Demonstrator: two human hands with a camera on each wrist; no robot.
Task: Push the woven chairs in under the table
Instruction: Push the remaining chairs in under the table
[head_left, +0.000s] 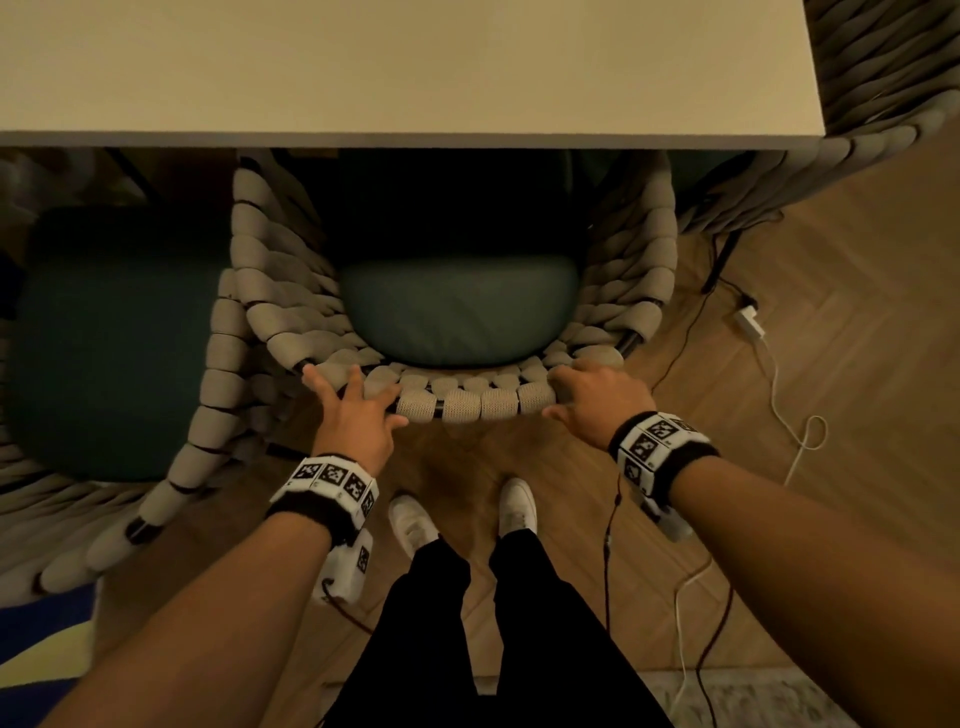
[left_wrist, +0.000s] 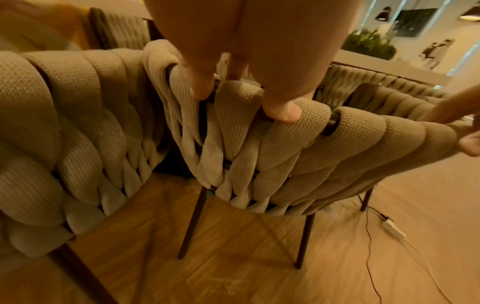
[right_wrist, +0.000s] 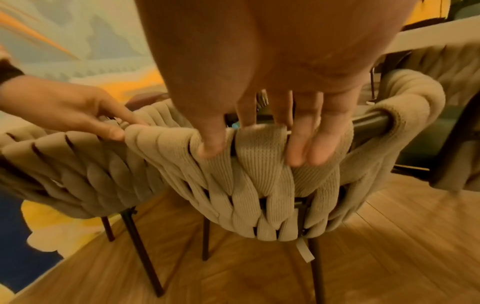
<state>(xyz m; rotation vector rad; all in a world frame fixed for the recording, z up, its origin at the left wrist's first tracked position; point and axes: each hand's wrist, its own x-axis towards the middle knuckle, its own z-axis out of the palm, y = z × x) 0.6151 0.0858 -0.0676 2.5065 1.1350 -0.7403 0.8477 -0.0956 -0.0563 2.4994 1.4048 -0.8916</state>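
Observation:
A beige woven chair (head_left: 467, 402) with a teal cushion (head_left: 457, 312) stands in front of me, its front half under the pale table (head_left: 415, 67). My left hand (head_left: 353, 400) rests on the left of the back rim with its fingers spread. On the right of the rim, my right hand (head_left: 592, 389) presses with its fingers (right_wrist: 306, 152) laid fairly straight over the weave (right_wrist: 259, 185). The left wrist view shows my left fingertips (left_wrist: 283, 113) on top of the rim (left_wrist: 358, 127). A second woven chair (head_left: 218, 395) stands pulled out to the left.
A third woven chair (head_left: 883, 104) stands at the table's right end. Cables and a white adapter (head_left: 748, 317) lie on the wood floor to the right. A blue and yellow rug (head_left: 47, 639) is at the lower left. My white shoes (head_left: 410, 519) are just behind the chair.

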